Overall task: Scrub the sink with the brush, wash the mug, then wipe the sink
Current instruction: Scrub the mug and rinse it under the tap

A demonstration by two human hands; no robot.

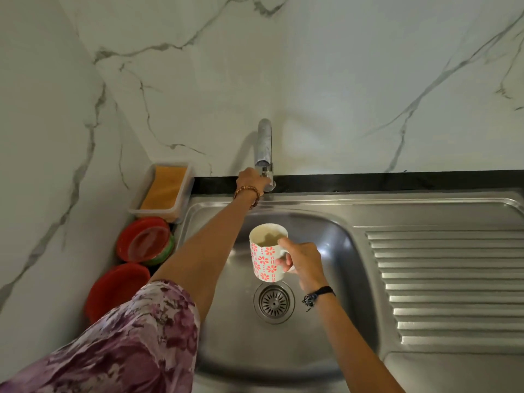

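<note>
One mug point(266, 252): white, red flower print, upright over the sink point(326, 279) basin above the drain point(274, 302). Right hand point(304, 262) fingers grip its handle. Left hand point(251, 180) fingers curl on the tap point(264, 146) base. Two red bowls point(117, 290) left.

My left hand point(251, 180) covers the tap point(265, 146) base, so I can't see its fingers or the lever. My right hand point(302, 260) hides the mug point(265, 252) handle. The sink point(326, 211) is cut off by the right and bottom edges.
</note>
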